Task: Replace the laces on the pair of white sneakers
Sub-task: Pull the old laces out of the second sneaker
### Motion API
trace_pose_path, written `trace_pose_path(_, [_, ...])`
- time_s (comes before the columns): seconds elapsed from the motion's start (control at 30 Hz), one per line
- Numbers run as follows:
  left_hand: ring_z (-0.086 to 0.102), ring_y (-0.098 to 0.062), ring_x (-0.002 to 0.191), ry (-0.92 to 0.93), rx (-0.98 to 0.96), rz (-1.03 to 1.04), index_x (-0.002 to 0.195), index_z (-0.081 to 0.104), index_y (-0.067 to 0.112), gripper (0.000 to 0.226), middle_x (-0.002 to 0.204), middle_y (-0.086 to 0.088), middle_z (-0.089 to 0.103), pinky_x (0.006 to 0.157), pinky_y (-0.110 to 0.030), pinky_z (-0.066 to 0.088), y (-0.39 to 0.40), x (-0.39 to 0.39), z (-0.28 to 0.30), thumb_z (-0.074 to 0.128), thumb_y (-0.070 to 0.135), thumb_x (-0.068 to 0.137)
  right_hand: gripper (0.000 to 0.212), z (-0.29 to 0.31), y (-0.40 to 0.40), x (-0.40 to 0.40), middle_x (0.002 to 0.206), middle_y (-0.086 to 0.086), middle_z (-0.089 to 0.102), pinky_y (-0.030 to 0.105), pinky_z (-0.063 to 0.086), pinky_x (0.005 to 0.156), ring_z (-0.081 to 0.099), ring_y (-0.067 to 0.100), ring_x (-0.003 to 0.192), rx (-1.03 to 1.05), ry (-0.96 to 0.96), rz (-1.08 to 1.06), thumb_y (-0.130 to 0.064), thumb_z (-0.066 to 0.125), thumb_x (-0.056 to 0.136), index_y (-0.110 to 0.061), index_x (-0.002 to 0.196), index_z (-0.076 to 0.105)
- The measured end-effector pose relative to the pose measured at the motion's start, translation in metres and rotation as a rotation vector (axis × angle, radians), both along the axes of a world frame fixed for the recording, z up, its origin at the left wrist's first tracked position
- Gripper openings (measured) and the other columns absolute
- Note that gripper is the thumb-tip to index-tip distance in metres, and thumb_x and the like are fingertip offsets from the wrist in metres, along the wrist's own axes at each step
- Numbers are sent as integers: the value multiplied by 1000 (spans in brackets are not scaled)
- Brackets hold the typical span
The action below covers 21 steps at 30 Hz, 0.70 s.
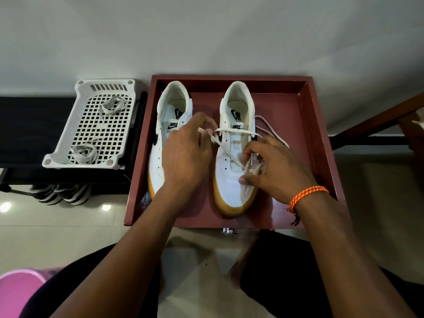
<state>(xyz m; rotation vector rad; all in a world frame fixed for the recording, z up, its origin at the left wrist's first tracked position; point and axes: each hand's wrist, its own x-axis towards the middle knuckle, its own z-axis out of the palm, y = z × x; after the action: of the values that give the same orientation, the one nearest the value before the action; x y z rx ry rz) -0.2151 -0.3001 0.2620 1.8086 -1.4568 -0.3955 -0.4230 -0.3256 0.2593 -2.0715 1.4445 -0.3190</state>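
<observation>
Two white sneakers stand side by side, toes toward the person, in a dark red tray (321, 143). The left hand (187, 154) hovers over the left sneaker (171, 106) and pinches one end of a white lace (229, 154) between its fingertips. That lace crosses the tongue of the right sneaker (236, 125) and trails off onto the tray. The right hand (277, 171) rests on that sneaker's toe area, its fingers curled around bunched lace, though blur hides the exact hold. A white basket (68, 143) left of the tray holds two coiled laces (83, 153).
</observation>
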Motion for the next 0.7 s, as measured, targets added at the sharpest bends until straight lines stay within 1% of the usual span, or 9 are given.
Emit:
trace_pose_path(0.07, [60, -11, 53, 45, 82, -163, 103, 74, 35, 16, 59, 9, 65, 52, -34, 47, 3, -4, -3, 63, 24, 102, 46, -1, 0, 0, 108, -17, 52, 43, 57, 82, 58, 11, 96, -7, 13, -2, -44, 96, 64, -41, 95, 61])
trace_pose_path(0.17, [70, -17, 76, -140, 283, -350, 105, 76, 41, 10, 72, 10, 68, 66, -35, 52, 10, -19, -10, 69, 41, 99, 48, -1, -1, 1, 106, -15, 50, 44, 57, 79, 57, 13, 96, -21, 33, 11, -45, 95, 65, -40, 95, 59])
trace_pose_path(0.23, [71, -26, 85, -215, 288, -354, 104, 72, 39, 7, 80, 8, 70, 72, -40, 56, 11, -26, -15, 70, 40, 98, 47, -1, -1, 2, 107, -15, 50, 44, 58, 78, 57, 15, 97, -19, 45, 17, -44, 95, 66, -39, 97, 59])
trace_pose_path(0.3, [69, -25, 78, -199, 206, -316, 99, 69, 36, 2, 73, 10, 67, 67, -40, 55, 9, -24, -14, 69, 36, 97, 47, 0, -1, 1, 107, -15, 51, 45, 58, 79, 58, 16, 97, -9, 43, 18, -45, 95, 66, -39, 97, 60])
trace_pose_path(0.4, [58, -8, 56, -100, 63, -174, 96, 69, 31, 7, 58, 17, 59, 52, -30, 44, 3, -10, -7, 68, 25, 99, 47, 0, -1, 0, 108, -18, 52, 45, 57, 83, 59, 14, 97, 2, 20, 20, -45, 95, 65, -39, 96, 60])
trace_pose_path(0.47, [54, -10, 50, -62, -1, -73, 96, 69, 29, 8, 57, 11, 60, 48, -31, 39, 2, -5, -4, 66, 22, 101, 47, 0, -1, -1, 107, -19, 52, 44, 57, 83, 59, 12, 97, 0, 6, 12, -44, 96, 64, -40, 94, 60])
trace_pose_path(0.53, [55, -13, 50, -68, -12, -68, 99, 67, 31, 12, 61, 4, 64, 47, -33, 42, 2, -6, -4, 62, 21, 102, 47, 0, -1, 0, 106, -20, 51, 44, 57, 83, 58, 12, 98, -2, 13, 7, -44, 96, 64, -40, 94, 60])
trace_pose_path(0.6, [53, -12, 51, -79, 54, -176, 102, 70, 34, 17, 58, 3, 60, 49, -31, 39, 3, -9, -7, 61, 21, 102, 47, -1, -1, 0, 107, -19, 51, 45, 57, 84, 57, 13, 100, -5, 20, 5, -44, 96, 65, -40, 96, 61])
trace_pose_path(0.7, [63, -16, 72, -172, 216, -353, 105, 74, 40, 9, 63, 9, 55, 61, -33, 45, 8, -19, -14, 66, 39, 99, 48, -1, -1, 1, 106, -16, 50, 46, 57, 81, 57, 16, 99, -21, 24, 9, -44, 96, 66, -39, 97, 60])
